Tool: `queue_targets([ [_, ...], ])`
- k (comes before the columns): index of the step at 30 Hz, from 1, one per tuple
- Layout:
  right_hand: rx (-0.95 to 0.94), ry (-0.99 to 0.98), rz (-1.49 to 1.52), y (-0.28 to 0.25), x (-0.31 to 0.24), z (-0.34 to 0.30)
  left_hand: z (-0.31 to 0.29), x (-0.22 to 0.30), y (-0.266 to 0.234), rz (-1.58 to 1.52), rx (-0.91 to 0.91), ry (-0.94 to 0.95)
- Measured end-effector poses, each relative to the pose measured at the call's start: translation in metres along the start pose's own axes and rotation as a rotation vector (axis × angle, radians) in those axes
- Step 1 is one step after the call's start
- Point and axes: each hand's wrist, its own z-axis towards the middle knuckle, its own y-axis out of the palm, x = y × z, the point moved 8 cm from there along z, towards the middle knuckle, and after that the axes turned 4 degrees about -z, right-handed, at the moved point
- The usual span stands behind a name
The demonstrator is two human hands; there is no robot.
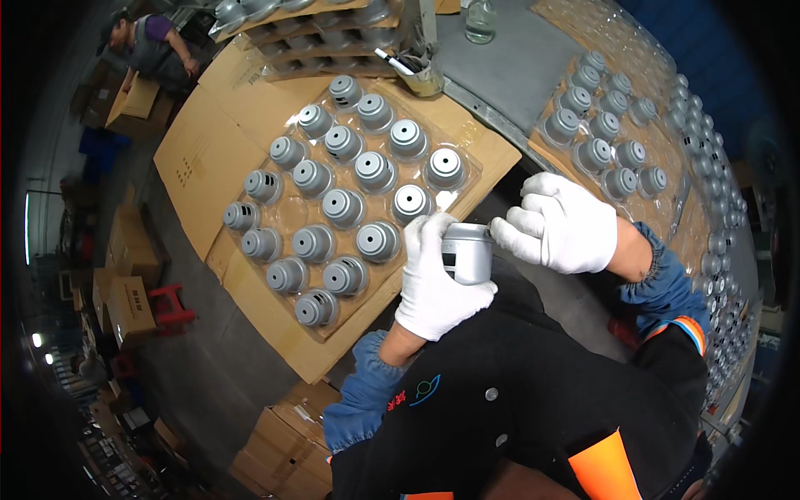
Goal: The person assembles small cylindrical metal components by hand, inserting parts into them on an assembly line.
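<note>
My left hand, in a white glove, is wrapped round a silver-grey cylindrical housing with a dark rectangular cutout in its side. The housing is held in front of my chest, just off the near edge of the tray. My right hand, also gloved in white, is closed with its fingers curled, and its fingertips are at the housing's upper right rim. Whether they pinch something small is hidden. Beyond my left hand, a clear plastic tray carries rows of similar stepped grey housings, each with a hole on top.
Under the tray lies a cardboard sheet. Stacked trays and a pen holder stand at the back, near a glass jar. More housings fill the right side. At far left, a person is beside a carton.
</note>
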Motion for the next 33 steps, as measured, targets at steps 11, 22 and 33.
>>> queue_targets([
  [11, -0.074, -0.177, -0.082, -0.003, -0.012, 0.005, -0.002, 0.006, 0.008, 0.018, -0.057, 0.012],
  [22, -0.264, 0.297, 0.166, 0.017, 0.01, -0.006, -0.004, 0.011, -0.002, 0.109, 0.046, -0.013],
  [33, -0.27, 1.3, 1.115, 0.059, 0.018, -0.043, -0.01, 0.009, -0.001, 0.303, 0.177, 0.103],
])
